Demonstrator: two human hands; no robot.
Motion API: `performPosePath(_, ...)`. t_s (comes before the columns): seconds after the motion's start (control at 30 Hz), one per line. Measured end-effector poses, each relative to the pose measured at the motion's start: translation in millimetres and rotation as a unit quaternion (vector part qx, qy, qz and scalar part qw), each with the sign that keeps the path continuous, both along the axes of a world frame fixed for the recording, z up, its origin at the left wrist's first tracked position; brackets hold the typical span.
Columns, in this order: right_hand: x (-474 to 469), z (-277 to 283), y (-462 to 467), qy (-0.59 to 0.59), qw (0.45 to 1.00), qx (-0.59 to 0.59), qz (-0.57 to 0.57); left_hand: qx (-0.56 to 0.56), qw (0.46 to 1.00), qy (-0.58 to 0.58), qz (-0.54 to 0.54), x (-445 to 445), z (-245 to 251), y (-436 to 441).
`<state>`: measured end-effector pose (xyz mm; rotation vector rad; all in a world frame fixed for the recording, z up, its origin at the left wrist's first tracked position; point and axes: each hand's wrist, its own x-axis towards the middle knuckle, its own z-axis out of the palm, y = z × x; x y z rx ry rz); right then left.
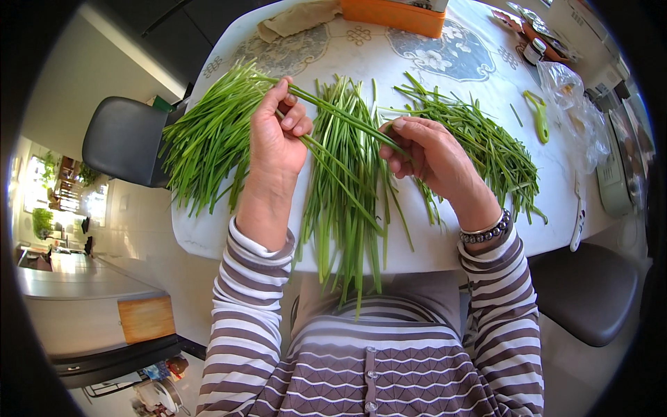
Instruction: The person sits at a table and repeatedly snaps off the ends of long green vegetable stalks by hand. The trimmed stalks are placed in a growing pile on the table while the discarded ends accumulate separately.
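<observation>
My left hand (279,125) pinches a few long green garlic chive stalks (341,111) near one end, with others trailing from its lower fingers. At their other end, my right hand (430,148) has thumb and fingers closed on the leaves. The stalks slant across above a middle heap of chives (333,193), whose ends hang over the table's front edge. Beside my left hand lies a neat, thick bundle of chives (208,135). A looser heap of chives (490,143) spreads to the right, partly behind my right hand.
The marble-patterned table (359,57) bears an orange box (393,18) and a beige cloth (297,20) at the back. To the right are a green peeler (539,117), a clear plastic bag (573,114), a white-handled knife (578,219) and a small bottle (534,51). Dark chairs (122,140) flank the table.
</observation>
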<state>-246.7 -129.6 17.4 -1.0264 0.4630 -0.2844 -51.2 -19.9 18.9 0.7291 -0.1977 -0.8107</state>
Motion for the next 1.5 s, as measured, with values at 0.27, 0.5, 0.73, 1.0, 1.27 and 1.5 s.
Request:
performPosePath(0.27,-0.7,-3.9,-4.7,0.005,0.998,-0.053,0.046,-0.001,1.0,0.005,0.01,0.3,-1.0,-1.5)
performPosePath(0.5,1.4,-0.7,-0.6,0.067,0.986,-0.155,0.004,0.011,0.999,-0.038,0.038,-2.1,0.1,-1.0)
performPosePath(0.73,-0.5,4.3,0.3,0.125,0.968,-0.212,0.044,0.013,0.992,-0.068,0.101,-0.7,2.5,-1.2)
performPosePath(1.0,-0.7,1.5,-7.6,0.139,0.936,-0.321,0.022,0.037,0.985,-0.074,0.154,11.6,0.6,-2.9)
performPosePath(1.27,1.0,5.5,-1.1,0.121,0.937,-0.328,0.015,0.032,0.986,-0.068,0.152,7.7,0.7,-1.5)
performPosePath(1.5,1.9,3.4,2.4,0.117,0.946,-0.303,0.01,0.034,0.986,-0.066,0.147,1.6,4.0,-1.8)
